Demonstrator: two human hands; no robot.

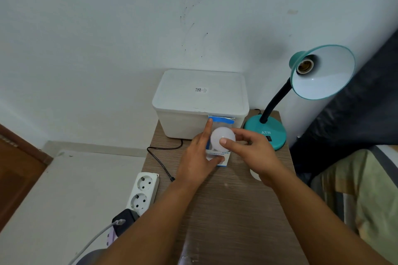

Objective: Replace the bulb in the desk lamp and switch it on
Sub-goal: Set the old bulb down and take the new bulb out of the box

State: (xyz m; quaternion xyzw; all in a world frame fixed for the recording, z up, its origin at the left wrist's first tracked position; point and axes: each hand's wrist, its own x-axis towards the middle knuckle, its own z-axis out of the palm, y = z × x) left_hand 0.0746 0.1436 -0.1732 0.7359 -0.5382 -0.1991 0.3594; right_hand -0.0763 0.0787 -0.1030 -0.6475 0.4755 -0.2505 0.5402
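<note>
A teal desk lamp [266,133] stands at the table's back right, its shade [327,73] tilted toward me. The socket [303,67] inside the shade holds no bulb. My right hand [252,152] grips a white round bulb [219,136] with thumb and fingers, just above a blue-and-white carton [219,158]. My left hand [199,157] holds that carton, thumb on its front and forefinger straight up along its left side. A black switch [268,138] sits on the lamp's base.
A white lidded box [200,101] stands behind the carton against the wall. The lamp's black cord [161,162] trails left across the wooden table [232,211]. A white power strip [143,193] with a dark plug lies off the table's left edge. A bed [355,178] is at right.
</note>
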